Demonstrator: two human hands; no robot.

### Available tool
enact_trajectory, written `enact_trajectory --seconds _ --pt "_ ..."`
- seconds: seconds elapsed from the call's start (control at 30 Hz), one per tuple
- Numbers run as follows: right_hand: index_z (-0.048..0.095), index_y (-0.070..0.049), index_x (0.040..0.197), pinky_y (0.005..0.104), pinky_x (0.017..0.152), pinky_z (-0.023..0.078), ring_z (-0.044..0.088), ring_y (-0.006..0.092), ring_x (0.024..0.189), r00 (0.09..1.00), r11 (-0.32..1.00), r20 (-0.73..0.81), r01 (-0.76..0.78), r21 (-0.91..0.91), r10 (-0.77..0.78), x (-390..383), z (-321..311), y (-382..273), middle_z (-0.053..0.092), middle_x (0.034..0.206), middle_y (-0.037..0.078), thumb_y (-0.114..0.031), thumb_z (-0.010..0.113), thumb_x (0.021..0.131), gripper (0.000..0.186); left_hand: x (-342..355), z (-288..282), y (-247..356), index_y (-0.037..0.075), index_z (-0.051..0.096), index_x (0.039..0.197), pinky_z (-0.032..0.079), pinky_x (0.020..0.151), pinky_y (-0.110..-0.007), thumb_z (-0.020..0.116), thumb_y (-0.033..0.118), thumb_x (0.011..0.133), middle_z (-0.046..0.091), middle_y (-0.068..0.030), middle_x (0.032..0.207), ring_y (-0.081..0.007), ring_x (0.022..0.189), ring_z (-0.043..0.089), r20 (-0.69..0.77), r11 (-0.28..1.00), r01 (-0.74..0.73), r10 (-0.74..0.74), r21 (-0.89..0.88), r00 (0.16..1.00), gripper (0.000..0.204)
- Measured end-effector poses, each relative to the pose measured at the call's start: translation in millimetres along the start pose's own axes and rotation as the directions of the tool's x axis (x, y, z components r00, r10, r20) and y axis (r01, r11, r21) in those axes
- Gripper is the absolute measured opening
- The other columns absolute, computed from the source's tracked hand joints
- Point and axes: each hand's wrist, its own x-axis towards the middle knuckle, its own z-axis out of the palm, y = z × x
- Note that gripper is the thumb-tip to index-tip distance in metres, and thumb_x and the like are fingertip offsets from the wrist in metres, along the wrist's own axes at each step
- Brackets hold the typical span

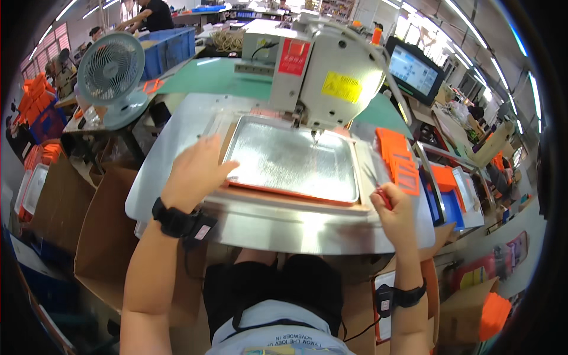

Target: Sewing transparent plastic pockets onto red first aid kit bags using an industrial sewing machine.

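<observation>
A silver rectangular tray (290, 158) with an orange layer along its front lies in a frame on the steel plate (165, 142), under the head of a grey sewing machine (340, 77). My left hand (197, 171) is open at the frame's left side, its thumb near the tray's left edge. My right hand (393, 213) grips red-handled scissors (383, 196), blades pointing up and left beside the tray's right side. Orange cut-out pieces (396, 155) are stacked just right of the scissors.
A fan (109, 71) and blue bin (163, 53) stand back left, near a co-worker (157, 15). A screen (414, 68) is back right. Cardboard boxes (103, 231) flank me below the plate. Framed trays and orange pieces (444, 177) sit at the right.
</observation>
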Motion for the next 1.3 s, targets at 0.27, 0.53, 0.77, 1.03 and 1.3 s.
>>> enact_trajectory --seconds 0.27,0.53,0.77,1.03,1.3 --pt "0.057 -0.001 0.127 0.0571 0.108 0.038 0.052 0.0354 0.128 0.873 0.901 0.369 0.400 -0.169 -0.319 47.4 26.5 14.4 0.061 0.129 0.016 -0.012 0.065 0.093 0.037 8.2 -4.6 -25.4 -0.004 0.064 0.100 0.050 0.058 -0.038 0.057 0.015 0.085 0.061 -0.0157 0.068 -0.0273 0.062 0.064 0.150 0.885 0.303 -0.266 -0.352 0.952 0.024" --pt "0.057 -0.003 0.134 0.0595 0.115 0.027 0.046 0.0327 0.135 0.754 0.921 0.554 0.384 0.065 -0.353 76.8 48.3 -0.9 0.055 0.138 0.015 -0.010 0.070 0.087 0.049 -25.0 -17.6 15.9 -0.002 0.056 0.128 0.058 0.069 -0.028 0.057 0.016 0.095 0.063 -0.0087 0.110 -0.0142 0.089 0.065 -0.083 0.351 0.119 -0.509 -0.929 0.857 0.037" --pt "0.059 -0.009 0.135 0.0725 0.111 0.023 0.046 0.0313 0.135 0.690 0.873 0.615 0.487 -0.005 -0.381 85.4 56.7 -1.9 0.050 0.143 0.012 -0.017 0.072 0.087 0.050 -9.9 49.6 66.7 -0.001 0.054 0.125 0.052 0.078 -0.028 0.063 0.010 0.094 0.061 -0.0078 0.115 -0.0134 0.096 0.061 -0.131 0.435 0.054 -0.384 -0.899 0.914 0.034" --pt "0.064 -0.011 0.120 0.0454 0.086 0.053 0.067 0.0291 0.100 0.773 0.919 0.543 0.394 -0.005 -0.328 82.4 57.3 -28.3 0.069 0.107 0.011 -0.021 0.069 0.088 0.033 -11.1 16.5 14.9 -0.004 0.063 0.101 0.050 0.071 -0.029 0.058 0.001 0.086 0.067 -0.0071 0.091 -0.0129 0.082 0.062 -0.133 0.463 0.230 -0.627 -0.856 0.768 0.017" --pt "0.065 -0.006 0.106 0.0410 0.063 0.053 0.069 0.0322 0.070 0.789 0.920 0.505 0.391 0.027 -0.350 85.2 66.0 -70.9 0.071 0.085 0.012 -0.030 0.071 0.088 0.031 -72.3 -3.8 -30.0 0.004 0.039 0.141 0.060 0.085 -0.038 0.054 -0.004 0.094 0.055 -0.0123 0.131 -0.0242 0.110 0.064 -0.200 0.079 -0.237 -0.813 -0.968 0.547 0.050"
